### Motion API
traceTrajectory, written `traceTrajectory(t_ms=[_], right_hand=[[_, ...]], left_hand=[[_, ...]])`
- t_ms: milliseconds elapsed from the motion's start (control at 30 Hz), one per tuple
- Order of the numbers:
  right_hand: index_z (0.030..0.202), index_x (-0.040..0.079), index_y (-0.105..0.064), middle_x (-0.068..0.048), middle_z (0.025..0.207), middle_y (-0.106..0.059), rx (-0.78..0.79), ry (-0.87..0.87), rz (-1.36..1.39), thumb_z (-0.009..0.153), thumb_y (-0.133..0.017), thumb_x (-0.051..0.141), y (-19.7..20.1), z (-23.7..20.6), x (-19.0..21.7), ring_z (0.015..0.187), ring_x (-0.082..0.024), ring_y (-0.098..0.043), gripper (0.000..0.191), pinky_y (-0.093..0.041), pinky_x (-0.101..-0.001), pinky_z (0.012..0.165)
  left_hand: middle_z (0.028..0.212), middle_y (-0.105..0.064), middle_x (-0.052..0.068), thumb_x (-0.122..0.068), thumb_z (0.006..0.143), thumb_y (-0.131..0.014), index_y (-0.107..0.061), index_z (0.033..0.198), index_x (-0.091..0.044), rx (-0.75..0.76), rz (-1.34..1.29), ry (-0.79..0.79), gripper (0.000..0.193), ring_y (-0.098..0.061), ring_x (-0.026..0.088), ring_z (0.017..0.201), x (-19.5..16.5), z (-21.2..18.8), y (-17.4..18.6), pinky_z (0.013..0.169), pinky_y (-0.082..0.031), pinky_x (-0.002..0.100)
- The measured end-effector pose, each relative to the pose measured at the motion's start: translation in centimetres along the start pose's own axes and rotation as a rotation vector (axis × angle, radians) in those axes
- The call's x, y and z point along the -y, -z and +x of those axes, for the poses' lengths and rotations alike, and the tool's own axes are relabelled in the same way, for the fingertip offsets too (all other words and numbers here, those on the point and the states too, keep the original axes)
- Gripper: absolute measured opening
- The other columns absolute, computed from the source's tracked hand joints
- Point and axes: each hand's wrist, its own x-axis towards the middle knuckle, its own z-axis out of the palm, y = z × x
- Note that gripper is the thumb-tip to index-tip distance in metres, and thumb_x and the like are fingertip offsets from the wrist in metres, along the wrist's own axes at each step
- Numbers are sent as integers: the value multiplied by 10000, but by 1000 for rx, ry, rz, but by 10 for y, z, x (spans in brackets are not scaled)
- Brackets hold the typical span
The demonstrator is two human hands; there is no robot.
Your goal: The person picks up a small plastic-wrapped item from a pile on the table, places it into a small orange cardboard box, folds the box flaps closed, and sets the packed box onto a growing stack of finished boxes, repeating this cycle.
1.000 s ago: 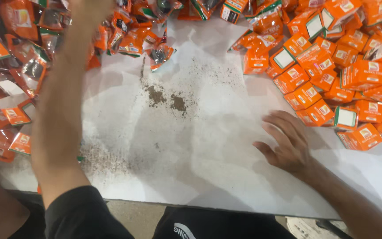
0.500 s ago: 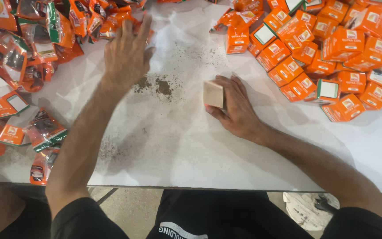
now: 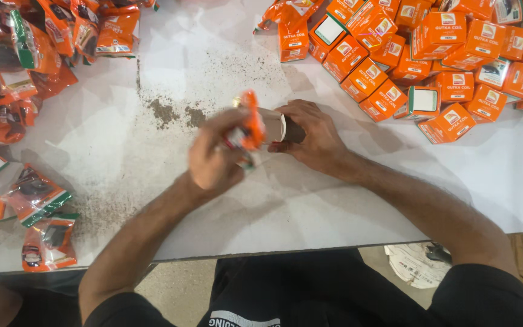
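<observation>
Orange packet [image 3: 250, 124], motion-blurred against box [image 3: 275, 126].

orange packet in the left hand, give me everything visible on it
The orange packet is a small glossy pouch, plastic-looking, orange with a darker printed patch low down; motion blur hides finer detail. It stands roughly upright, pinched in the left hand above the white table. Its edge sits at the open mouth of a small box that lies on its side, gripped by the right hand. Whether it has entered the box cannot be told.

Left hand [image 3: 216, 160] now brings an orange packet [image 3: 250, 124] (blurred) to the box [image 3: 273, 125].
</observation>
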Motion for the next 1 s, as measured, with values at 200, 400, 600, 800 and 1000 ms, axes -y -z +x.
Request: traceTrajectory(t_ms=[200,400,600,800,1000], right_hand=[[1236,36,-614,-171,1250,-667,25,-11,-5,711,-908,125,6,1,2,1240,-397,-598,608,-477,-486,1064],[1253,29,-590,-186,1235,-643,-21,46,11,702,-937,145,4,-2,4,1228,-409,-591,662,-462,-501,1072],[1304,41,-593,-127,1251,-680,-45,110,-1,727,-929,121,3,-3,9,1208,-362,-627,673,-469,-498,1096],[1297,12,-560,-165,1260,-664,-76,127,-36,740,-916,114,4,-4,10,1184,-373,-626,669,-497,-472,1026],[1333,25,-515,-131,1250,-681,-107,85,41,839,-894,124,1,-6,16,1163,-346,-669,630,-544,-434,991]], left_hand=[[1212,-619,182,-272,882,-860,-660,1246,-15,154,306,38,488,-437,482,1398,5,-7,-26,1145,-259,731],[1391,-582,134,-156,992,-732,-703,1246,-73,296,356,158,269,-246,416,1577,-11,-1,-24,1269,-145,725],[1618,-183,318,-109,953,-710,-747,1074,-72,350,292,387,132,-79,588,1484,-19,21,-34,1163,-129,735],[1209,-565,178,-135,927,-746,-708,1067,-25,99,-172,796,182,-594,245,1001,-6,16,-40,845,-511,389],[850,-650,126,-111,957,-758,-628,972,35,108,-141,929,196,-624,149,695,7,11,-51,598,-506,307]])
